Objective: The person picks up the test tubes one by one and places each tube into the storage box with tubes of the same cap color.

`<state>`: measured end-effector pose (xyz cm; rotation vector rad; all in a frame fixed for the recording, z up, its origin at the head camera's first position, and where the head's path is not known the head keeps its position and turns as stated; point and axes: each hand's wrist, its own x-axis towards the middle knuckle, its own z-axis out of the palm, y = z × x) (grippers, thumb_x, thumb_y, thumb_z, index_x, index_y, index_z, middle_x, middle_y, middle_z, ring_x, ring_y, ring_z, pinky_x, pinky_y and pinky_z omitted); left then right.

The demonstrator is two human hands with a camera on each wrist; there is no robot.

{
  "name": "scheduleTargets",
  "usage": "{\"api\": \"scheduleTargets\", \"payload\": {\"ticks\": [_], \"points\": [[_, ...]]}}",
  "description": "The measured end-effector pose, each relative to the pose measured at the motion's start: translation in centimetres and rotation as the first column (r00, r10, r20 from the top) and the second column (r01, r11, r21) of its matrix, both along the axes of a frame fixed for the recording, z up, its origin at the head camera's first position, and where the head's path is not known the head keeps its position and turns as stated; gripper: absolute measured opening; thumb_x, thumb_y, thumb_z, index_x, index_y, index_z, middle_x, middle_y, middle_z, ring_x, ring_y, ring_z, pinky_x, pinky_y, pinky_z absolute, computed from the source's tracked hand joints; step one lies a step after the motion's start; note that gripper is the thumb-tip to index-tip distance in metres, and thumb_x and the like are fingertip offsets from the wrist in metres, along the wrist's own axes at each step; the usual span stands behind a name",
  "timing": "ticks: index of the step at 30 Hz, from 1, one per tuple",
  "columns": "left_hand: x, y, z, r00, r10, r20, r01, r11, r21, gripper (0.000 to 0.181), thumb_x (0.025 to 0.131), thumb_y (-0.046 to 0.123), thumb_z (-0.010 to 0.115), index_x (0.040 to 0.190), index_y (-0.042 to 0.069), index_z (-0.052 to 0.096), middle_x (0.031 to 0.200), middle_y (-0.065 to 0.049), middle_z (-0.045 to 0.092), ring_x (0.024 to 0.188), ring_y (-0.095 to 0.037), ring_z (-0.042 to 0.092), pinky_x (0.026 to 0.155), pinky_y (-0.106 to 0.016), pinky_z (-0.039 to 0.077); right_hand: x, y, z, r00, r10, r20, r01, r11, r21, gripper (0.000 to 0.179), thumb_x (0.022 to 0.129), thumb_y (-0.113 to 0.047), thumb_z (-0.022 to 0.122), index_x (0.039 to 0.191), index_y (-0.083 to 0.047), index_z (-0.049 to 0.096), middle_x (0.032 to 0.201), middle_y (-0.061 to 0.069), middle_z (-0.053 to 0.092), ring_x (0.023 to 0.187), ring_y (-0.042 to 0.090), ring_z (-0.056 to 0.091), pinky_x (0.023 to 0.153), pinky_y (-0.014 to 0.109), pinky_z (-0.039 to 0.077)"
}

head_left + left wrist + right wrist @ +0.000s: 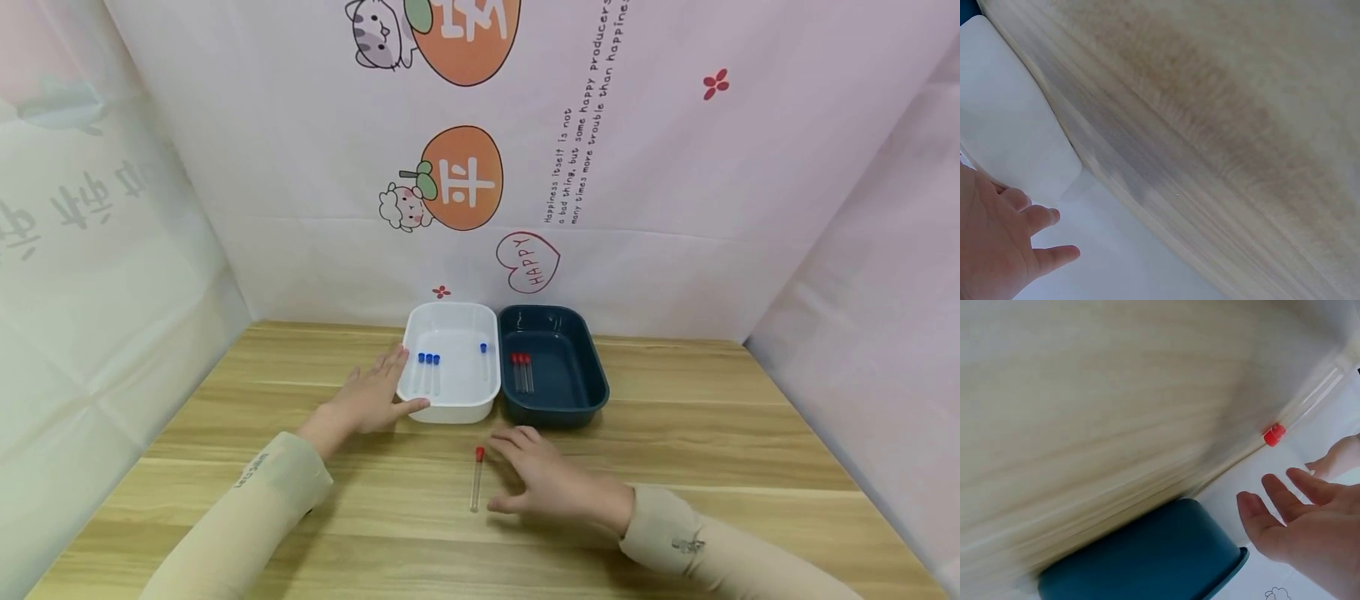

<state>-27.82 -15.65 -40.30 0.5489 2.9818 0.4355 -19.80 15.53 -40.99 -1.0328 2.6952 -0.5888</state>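
A clear test tube with a red cap (479, 455) lies on the wooden table in front of the two bins. Close to its right side is my right hand (551, 483), fingers spread and holding nothing; the red cap (1274, 435) also shows beyond the fingertips in the right wrist view. My left hand (375, 396) rests with straight fingers against the left side of the white bin (450, 413). Inside that bin lie several blue-capped tubes (429, 359). Red-capped tubes (521, 359) lie at the left of the dark blue bin (555, 417).
Both bins stand side by side near the back of the wooden table (675, 450). Behind them rises a printed cloth backdrop (637, 275), with pale cloth walls at left and right.
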Motion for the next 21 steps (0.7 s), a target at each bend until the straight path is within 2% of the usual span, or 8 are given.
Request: {"api": "scheduleTargets", "payload": {"ticks": [9,13,21], "points": [[-0.1,-0.1,-0.2,1.0,0.003,0.004,-0.003,1.0,0.0,0.101,0.099,0.064,0.053,0.163,-0.001,0.01,0.17,-0.017,0.007,0.154,-0.041,0.011,0.116,-0.072,0.011,0.0,-1.0,-0.4,0.999,-0.032,0.035,0.028,0.993,0.111,0.1,0.084,-0.063,0.076,0.155,-0.002,0.041,0.159,0.016,0.036,0.146,0.037,0.032,0.116,0.055,0.033],[-0.1,0.0,-0.3,1.0,0.002,0.006,-0.002,1.0,0.0,0.102,0.098,0.066,0.052,0.163,0.0,0.009,0.17,-0.015,0.007,0.155,-0.04,0.011,0.116,-0.072,0.011,0.0,-1.4,-0.5,0.999,-0.046,0.025,0.042,0.988,0.148,0.109,0.079,-0.072,0.074,0.156,-0.003,0.039,0.162,0.015,0.033,0.148,0.037,0.029,0.117,0.055,0.032],[0.0,0.0,-0.1,1.0,-0.004,0.01,0.004,1.0,0.006,0.103,0.098,0.067,0.051,0.163,-0.001,0.009,0.17,-0.017,0.007,0.155,-0.041,0.011,0.116,-0.072,0.01,0.1,-2.5,-0.7,1.0,-0.025,-0.012,0.027,0.986,0.167,0.11,0.078,-0.073,0.075,0.154,-0.001,0.042,0.161,0.015,0.033,0.149,0.038,0.028,0.117,0.054,0.032]]}}
